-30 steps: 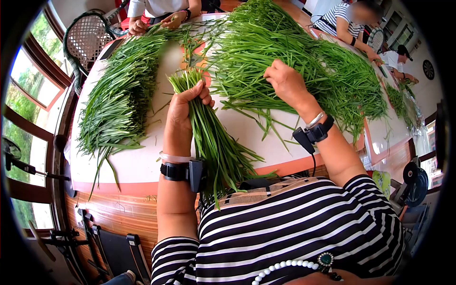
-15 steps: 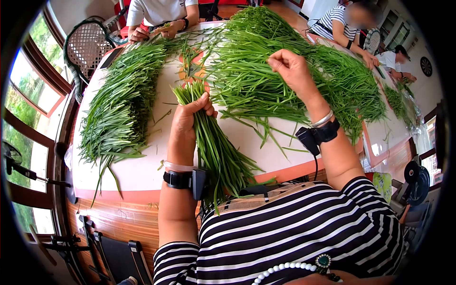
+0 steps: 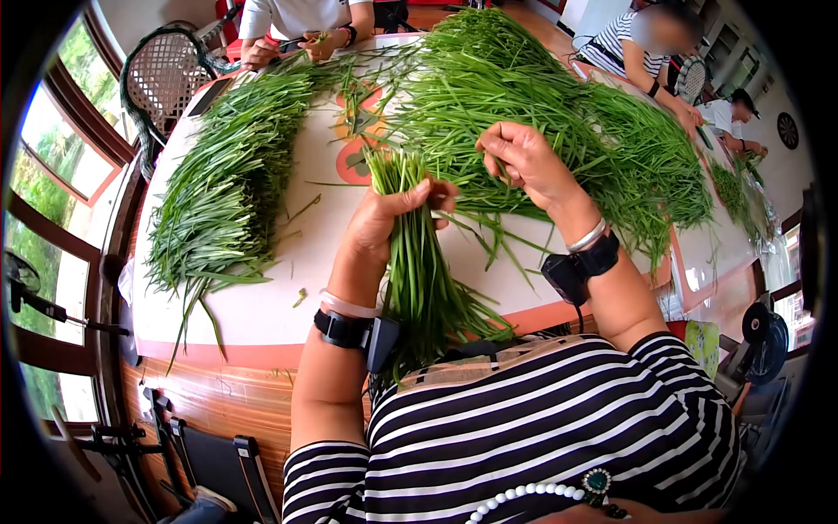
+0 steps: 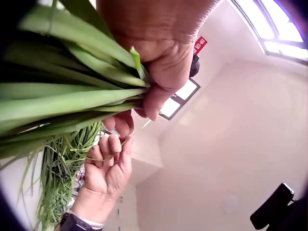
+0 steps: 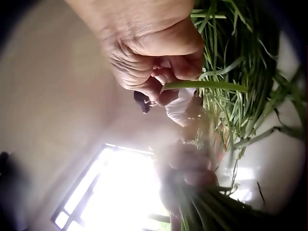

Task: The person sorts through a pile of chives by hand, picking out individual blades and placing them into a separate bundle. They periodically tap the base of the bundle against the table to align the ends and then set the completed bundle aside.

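Sorting the green bunch (image 3: 417,279) seems to be the step: the left grip (image 3: 377,217) is curled round it over the near edge of the desk (image 3: 262,310), and the right grip (image 3: 528,162) pinches one thin leaf (image 5: 211,84). The next move likely calls for putting that leaf aside without squashing or dropping the bunch.
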Available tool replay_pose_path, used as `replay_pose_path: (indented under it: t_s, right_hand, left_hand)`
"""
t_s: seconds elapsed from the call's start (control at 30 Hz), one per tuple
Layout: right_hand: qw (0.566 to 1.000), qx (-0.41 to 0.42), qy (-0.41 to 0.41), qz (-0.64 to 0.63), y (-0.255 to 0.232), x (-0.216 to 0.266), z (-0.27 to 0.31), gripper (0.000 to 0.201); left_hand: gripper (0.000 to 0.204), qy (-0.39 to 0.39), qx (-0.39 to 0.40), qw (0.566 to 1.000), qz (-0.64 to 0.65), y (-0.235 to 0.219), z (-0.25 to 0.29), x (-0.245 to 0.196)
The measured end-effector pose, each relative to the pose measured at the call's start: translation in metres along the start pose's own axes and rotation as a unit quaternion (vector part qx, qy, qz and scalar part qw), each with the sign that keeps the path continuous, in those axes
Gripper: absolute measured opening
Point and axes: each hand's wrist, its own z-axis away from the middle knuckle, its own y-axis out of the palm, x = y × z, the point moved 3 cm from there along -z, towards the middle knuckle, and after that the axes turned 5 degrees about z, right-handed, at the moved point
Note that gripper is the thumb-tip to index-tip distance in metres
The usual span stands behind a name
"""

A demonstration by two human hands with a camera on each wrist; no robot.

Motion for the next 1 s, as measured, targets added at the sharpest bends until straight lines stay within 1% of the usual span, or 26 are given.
replay_pose_path:
  t_s: [0.13, 0.17, 0.27, 0.33, 0.37, 0.4, 0.43, 0.47, 0.5, 0.53, 0.57, 0.6, 0.63, 0.7, 0.77, 0.8, 0.87, 0.9, 0.97, 1.0]
  right_hand:
    - [0.999, 0.029, 0.023, 0.015, 0.019, -0.01, 0.015, 0.02]
    - [0.999, 0.036, 0.027, 0.019, 0.024, -0.013, 0.017, 0.02]
    - [0.997, 0.059, 0.023, 0.047, 0.039, -0.022, 0.02, 0.017]
    - [0.995, 0.074, 0.028, 0.066, 0.048, -0.028, 0.021, 0.015]
    - [0.995, 0.072, 0.017, 0.064, 0.054, -0.031, 0.022, 0.015]
    - [0.996, 0.082, 0.012, 0.042, 0.059, -0.037, 0.023, 0.015]
    - [0.996, 0.092, 0.009, 0.019, 0.063, -0.04, 0.026, 0.014]
    - [0.992, 0.114, 0.027, 0.039, 0.063, -0.04, 0.03, 0.014]
    - [0.989, 0.139, 0.012, 0.053, 0.062, -0.033, 0.035, 0.014]
    - [0.978, 0.171, 0.015, 0.116, 0.055, -0.022, 0.04, 0.014]
    - [0.963, 0.204, 0.017, 0.178, 0.044, -0.016, 0.043, 0.014]
    - [0.957, 0.154, -0.06, 0.24, 0.028, -0.012, 0.044, 0.011]
    - [0.939, 0.105, -0.137, 0.299, 0.01, -0.009, 0.046, 0.009]
    - [0.902, 0.012, -0.139, 0.409, -0.03, -0.004, 0.049, 0.009]
    - [0.817, -0.018, -0.109, 0.566, -0.054, -0.005, 0.054, 0.009]
    - [0.786, -0.039, -0.128, 0.603, -0.06, -0.011, 0.057, 0.009]
    - [0.768, -0.039, -0.125, 0.627, -0.067, -0.025, 0.057, 0.01]
    - [0.758, -0.038, -0.125, 0.639, -0.068, -0.026, 0.056, 0.01]
    - [0.779, -0.053, -0.143, 0.608, -0.068, -0.021, 0.054, 0.008]
    - [0.79, -0.059, -0.147, 0.592, -0.068, -0.015, 0.053, 0.009]
  left_hand:
    - [0.028, 0.005, -0.05, 0.998, 0.032, -0.018, -0.005, -0.003]
    - [0.028, 0.019, -0.059, 0.997, 0.036, -0.02, -0.006, -0.003]
    - [0.028, 0.047, -0.085, 0.994, 0.052, -0.014, -0.008, 0.002]
    - [0.028, 0.043, -0.052, 0.997, 0.033, -0.021, -0.01, 0.005]
    - [0.028, 0.039, -0.034, 0.998, 0.025, -0.023, -0.013, 0.007]
    - [0.024, 0.06, -0.058, 0.996, 0.033, -0.019, -0.012, 0.006]
    - [0.02, 0.056, -0.051, 0.997, 0.033, -0.028, -0.014, 0.009]
    - [0.02, 0.052, -0.02, 0.997, 0.056, -0.028, -0.014, 0.008]
    - [0.019, 0.05, 0.01, 0.995, 0.081, -0.026, -0.013, 0.006]
    - [0.019, 0.051, 0.048, 0.991, 0.113, -0.024, -0.013, 0.001]
    - [0.014, 0.049, 0.053, 0.987, 0.142, -0.02, -0.009, -0.003]
    - [0.015, 0.04, 0.076, 0.984, 0.158, -0.02, -0.007, -0.008]
    - [0.016, 0.032, 0.099, 0.979, 0.173, -0.022, -0.006, -0.012]
    - [0.021, 0.018, 0.132, 0.967, 0.218, -0.026, -0.005, -0.014]
    - [0.022, 0.011, 0.136, 0.972, 0.191, -0.026, -0.006, -0.014]
    - [0.022, 0.007, 0.126, 0.977, 0.175, -0.025, -0.006, -0.012]
    - [0.021, -0.003, 0.107, 0.984, 0.141, -0.023, -0.007, -0.006]
    - [0.019, -0.001, 0.084, 0.989, 0.121, -0.024, -0.009, -0.004]
    - [0.018, -0.003, 0.046, 0.994, 0.104, -0.027, -0.011, -0.001]
    - [0.022, 0.0, 0.053, 0.995, 0.08, -0.027, -0.011, 0.0]
